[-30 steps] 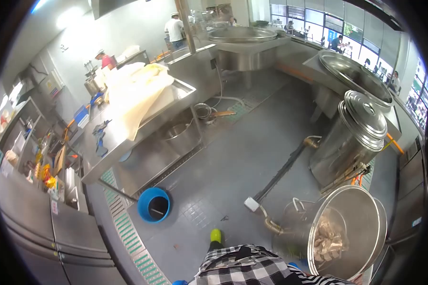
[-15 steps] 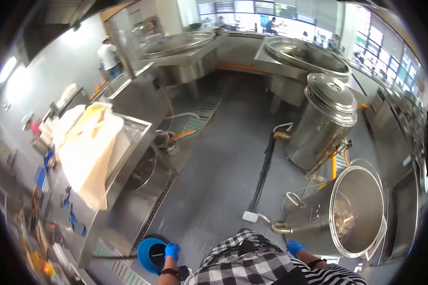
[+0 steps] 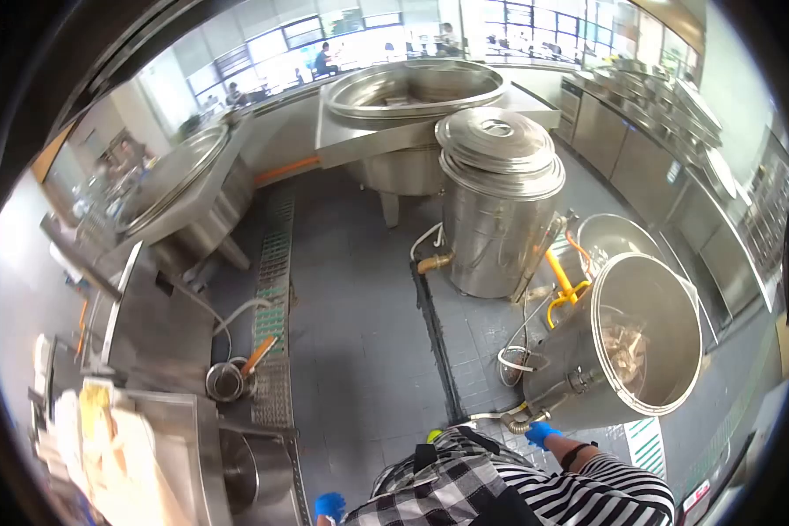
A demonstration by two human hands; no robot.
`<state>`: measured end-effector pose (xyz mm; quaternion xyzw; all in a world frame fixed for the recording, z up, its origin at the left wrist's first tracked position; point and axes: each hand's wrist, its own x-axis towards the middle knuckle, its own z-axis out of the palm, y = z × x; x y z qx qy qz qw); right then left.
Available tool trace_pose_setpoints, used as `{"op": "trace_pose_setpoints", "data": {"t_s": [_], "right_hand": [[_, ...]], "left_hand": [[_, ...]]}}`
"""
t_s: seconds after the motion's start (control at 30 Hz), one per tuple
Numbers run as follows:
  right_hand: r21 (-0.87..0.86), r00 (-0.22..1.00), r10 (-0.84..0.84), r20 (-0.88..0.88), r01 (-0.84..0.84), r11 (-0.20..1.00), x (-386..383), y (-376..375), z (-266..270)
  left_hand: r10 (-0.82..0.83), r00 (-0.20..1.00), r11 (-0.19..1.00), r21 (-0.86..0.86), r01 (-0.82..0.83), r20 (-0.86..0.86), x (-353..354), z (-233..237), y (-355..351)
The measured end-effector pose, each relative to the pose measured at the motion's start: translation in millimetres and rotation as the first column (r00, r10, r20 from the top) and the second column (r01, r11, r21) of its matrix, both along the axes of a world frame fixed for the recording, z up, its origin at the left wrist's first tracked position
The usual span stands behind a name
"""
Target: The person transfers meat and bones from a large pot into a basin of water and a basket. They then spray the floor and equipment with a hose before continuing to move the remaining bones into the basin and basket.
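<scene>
My left hand [image 3: 330,507], in a blue glove, hangs low at the bottom edge beside my checkered apron [image 3: 438,491]. Its fingers look loosely apart, with nothing seen in them. On the other side, my right hand [image 3: 542,433], also blue-gloved, is open with fingers extended. It overlaps the end of a ribbed hose [image 3: 515,426] at the base of a large steel pot [image 3: 570,351]. That pot leans with its mouth toward the right, and light brown pieces [image 3: 624,351] lie inside it in what looks like clear plastic.
A tall lidded steel pot [image 3: 500,228] stands ahead, near a big round cooking vat [image 3: 416,110]. Another vat [image 3: 175,175] is at left. A steel sink table [image 3: 180,438] bears pale cloth [image 3: 105,456]. A drain grate [image 3: 274,289], small pot [image 3: 225,381] and yellow stand [image 3: 565,294] sit along the floor.
My view has swung to the right, so the vats and pots shift left. The blue bucket by my left hand has left view. My right hand now overlaps the hose end.
</scene>
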<state>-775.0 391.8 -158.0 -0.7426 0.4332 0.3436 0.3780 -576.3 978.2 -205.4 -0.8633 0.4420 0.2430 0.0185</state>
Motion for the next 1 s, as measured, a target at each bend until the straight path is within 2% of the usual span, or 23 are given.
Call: {"op": "trace_pose_setpoints", "data": {"t_s": [0.03, 0.07, 0.13, 0.17, 0.23, 0.3, 0.37, 0.43, 0.5, 0.53, 0.57, 0.6, 0.63, 0.67, 0.7, 0.73, 0.77, 0.8, 0.83, 0.87, 0.9, 0.97, 1.0], "right_hand": [[0.057, 0.998, -0.057, -0.016, 0.058, 0.997, 26, 5, 24], [0.059, 0.997, -0.078, -0.022, 0.079, 0.995, 38, 8, 19], [-0.182, 0.970, 0.057, 0.235, -0.014, 0.983, 68, 2, -4], [-0.185, 0.971, 0.042, 0.235, 0.002, 0.983, 84, 0, -12], [0.210, 0.861, -0.323, 0.394, 0.257, 0.943, 113, -2, -22], [0.236, 0.809, -0.431, 0.399, 0.363, 0.901, 129, 1, -25], [0.285, 0.689, -0.599, 0.409, 0.527, 0.801, 141, 11, -22], [0.230, 0.691, -0.619, 0.373, 0.577, 0.784, 147, 12, -17], [0.145, 0.732, -0.622, 0.278, 0.609, 0.780, 135, 27, -16], [0.165, 0.690, -0.685, 0.235, 0.666, 0.728, 130, 32, -16], [0.135, 0.667, -0.670, 0.324, 0.669, 0.731, 124, 40, -22], [0.153, 0.599, -0.739, 0.308, 0.735, 0.660, 123, 49, -13], [0.166, 0.530, -0.795, 0.295, 0.791, 0.589, 127, 55, 1], [0.164, 0.496, -0.822, 0.280, 0.819, 0.550, 122, 64, 1], [0.162, 0.467, -0.842, 0.269, 0.840, 0.517, 119, 70, 1], [0.160, 0.442, -0.858, 0.261, 0.857, 0.490, 114, 73, -4], [0.161, 0.418, -0.872, 0.253, 0.871, 0.464, 108, 79, -10], [0.112, 0.416, -0.878, 0.238, 0.886, 0.450, 102, 86, -16], [0.064, 0.414, -0.883, 0.222, 0.897, 0.436, 100, 90, -20], [0.096, 0.340, -0.923, 0.179, 0.928, 0.360, 100, 92, -20], [0.104, 0.314, -0.933, 0.174, 0.936, 0.335, 102, 91, -20], [0.133, 0.128, -0.987, 0.097, 0.981, 0.140, 107, 84, -23], [0.139, 0.103, -0.990, 0.093, 0.984, 0.115, 109, 74, -25]], "left_hand": [[0.137, 0.988, 0.990, 0.054, -0.133, -0.070, 10, -4, 3], [0.254, 0.959, 0.965, 0.099, -0.242, -0.128, 19, -8, 6], [0.402, 0.893, 0.913, 0.169, -0.372, -0.203, 37, -13, 6], [0.438, 0.871, 0.895, 0.193, -0.401, -0.223, 51, -13, 2], [0.457, 0.856, 0.884, 0.231, -0.407, -0.242, 84, -16, -4], [0.425, 0.873, 0.896, 0.249, -0.368, -0.238, 124, -24, -9], [0.291, 0.936, 0.938, 0.250, -0.239, -0.196, 169, -35, -14], [0.014, 0.997, 0.963, 0.270, 0.006, -0.071, 223, -56, -25], [0.034, 0.992, 0.976, 0.217, -0.007, -0.119, 292, -32, -58], [-0.015, 0.995, 0.977, 0.211, 0.035, -0.098, 326, -6, -93], [-0.066, 0.994, 0.975, 0.207, 0.083, -0.087, 350, 29, -132], [-0.302, 0.953, 0.951, 0.065, 0.301, 0.008, 391, -17, -131], [-0.492, 0.852, 0.861, -0.047, 0.507, 0.182, 429, -59, -131], [-0.235, 0.952, 0.968, -0.138, 0.211, -0.197, 461, -77, -158], [0.057, 0.833, 0.989, -0.082, -0.121, -0.550, 481, -84, -180], [0.423, 0.487, 0.841, 0.131, -0.525, -0.764, 482, -53, -218], [0.613, 0.006, 0.457, 0.348, -0.819, -0.790, 472, 15, -273], [0.619, 0.022, 0.475, 0.352, -0.806, -0.785, 473, 23, -308], [0.630, 0.116, 0.517, 0.302, -0.801, -0.768, 474, 28, -336], [0.632, 0.212, 0.560, 0.250, -0.790, -0.745, 479, 25, -356], [0.632, 0.233, 0.579, 0.250, -0.776, -0.739, 483, 21, -376], [0.319, 0.568, 0.910, 0.078, -0.408, -0.759, 489, 21, -427], [0.309, 0.579, 0.919, 0.080, -0.386, -0.754, 488, 24, -451]]}}
